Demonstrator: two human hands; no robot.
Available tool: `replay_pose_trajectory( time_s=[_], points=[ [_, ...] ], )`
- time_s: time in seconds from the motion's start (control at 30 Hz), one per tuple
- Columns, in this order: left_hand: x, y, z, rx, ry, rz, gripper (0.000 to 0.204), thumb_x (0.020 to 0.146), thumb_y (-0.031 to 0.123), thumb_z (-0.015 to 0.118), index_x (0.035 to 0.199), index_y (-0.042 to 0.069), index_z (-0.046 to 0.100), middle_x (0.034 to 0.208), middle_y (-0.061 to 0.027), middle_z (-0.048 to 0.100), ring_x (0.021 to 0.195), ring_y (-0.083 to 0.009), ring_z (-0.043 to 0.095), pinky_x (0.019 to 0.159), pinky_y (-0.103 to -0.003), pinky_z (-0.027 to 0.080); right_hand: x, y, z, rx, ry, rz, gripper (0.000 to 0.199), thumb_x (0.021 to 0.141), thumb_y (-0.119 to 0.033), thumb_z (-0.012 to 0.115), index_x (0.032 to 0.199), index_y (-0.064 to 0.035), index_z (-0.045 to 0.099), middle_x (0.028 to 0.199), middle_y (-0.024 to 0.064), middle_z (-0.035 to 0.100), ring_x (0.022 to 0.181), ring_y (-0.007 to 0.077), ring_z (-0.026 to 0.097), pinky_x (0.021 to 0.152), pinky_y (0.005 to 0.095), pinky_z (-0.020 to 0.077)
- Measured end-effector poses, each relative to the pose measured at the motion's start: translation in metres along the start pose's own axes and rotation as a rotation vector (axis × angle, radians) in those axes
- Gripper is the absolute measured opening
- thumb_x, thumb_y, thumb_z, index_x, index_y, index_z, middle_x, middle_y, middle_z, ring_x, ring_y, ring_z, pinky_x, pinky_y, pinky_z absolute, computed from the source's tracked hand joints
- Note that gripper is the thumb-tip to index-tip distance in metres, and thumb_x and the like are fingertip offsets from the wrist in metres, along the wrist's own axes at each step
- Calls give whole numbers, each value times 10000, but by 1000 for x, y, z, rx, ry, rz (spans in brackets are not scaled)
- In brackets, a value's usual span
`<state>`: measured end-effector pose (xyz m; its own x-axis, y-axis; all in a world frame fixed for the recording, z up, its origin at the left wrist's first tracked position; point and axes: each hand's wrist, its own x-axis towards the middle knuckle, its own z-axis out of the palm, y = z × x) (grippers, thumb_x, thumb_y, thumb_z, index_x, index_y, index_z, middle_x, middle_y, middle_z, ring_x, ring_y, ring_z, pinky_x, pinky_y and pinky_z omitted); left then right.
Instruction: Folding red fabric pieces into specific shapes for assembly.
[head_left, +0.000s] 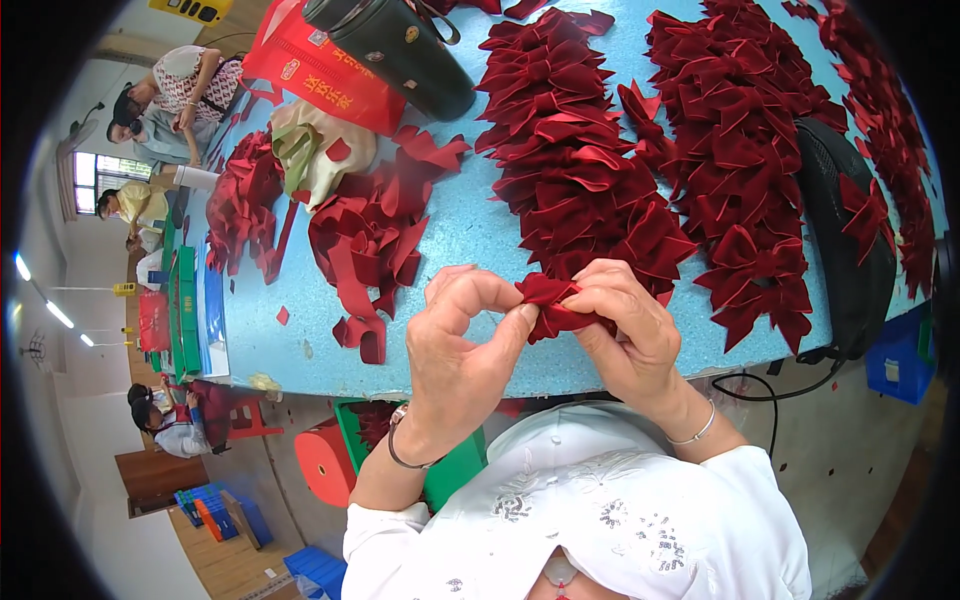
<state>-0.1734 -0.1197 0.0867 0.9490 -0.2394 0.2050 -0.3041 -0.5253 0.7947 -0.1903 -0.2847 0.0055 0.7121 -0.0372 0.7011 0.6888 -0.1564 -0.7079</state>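
Observation:
Between my two hands, just above the near edge of the blue table (450,378), is a dark red velvet bow (552,306). My left hand (462,345) pinches its left side between thumb and forefinger. From the other side, my right hand (632,325) grips it with thumb and fingers, which hide part of the fabric. Straight beyond my hands runs a long row of finished-looking red bows (560,150). Loose red fabric strips (370,250) lie in a heap to the left of it.
A second row of bows (740,150) lies to the right, beside a black bag (845,240). At the back left stand a dark tumbler (410,65) and a red printed bag (310,75). Below the table edge is a green crate (455,470). Several people sit farther left.

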Motion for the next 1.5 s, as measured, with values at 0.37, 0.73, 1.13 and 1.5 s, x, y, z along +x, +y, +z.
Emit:
replay_pose_trajectory(
  time_s=[0.37,0.73,1.13,1.5],
  points=[
    [-3,1,1,39,-38,36,106,735,-34,709,770,0,615,713,-26,617,731,-127,559,951,-369,400,-7,1,-7,632,-151,528,89,776,-39,639,831,30,625,1002,132,603,886,198,554,744,320,452],
    [-1,1,1,25,-18,24,99,729,-49,698,760,-6,614,725,-32,621,735,-134,567,910,-347,419,-2,0,-9,818,-131,676,161,716,-72,706,810,18,611,1004,98,583,880,147,528,753,274,435],
    [2,8,2,-99,-12,-129,98,733,-39,709,788,-25,629,771,-44,634,815,-134,571,768,-279,450,-5,-12,0,412,-15,585,166,776,-39,593,929,9,550,1048,103,563,899,122,518,795,260,441],
    [-1,-11,-21,-465,62,-82,129,832,-6,668,954,-23,628,933,-72,652,856,-115,588,787,-242,458,11,-3,-4,782,186,624,216,806,-43,514,1016,-1,541,1013,105,600,877,169,593,783,310,498]
  ],
)
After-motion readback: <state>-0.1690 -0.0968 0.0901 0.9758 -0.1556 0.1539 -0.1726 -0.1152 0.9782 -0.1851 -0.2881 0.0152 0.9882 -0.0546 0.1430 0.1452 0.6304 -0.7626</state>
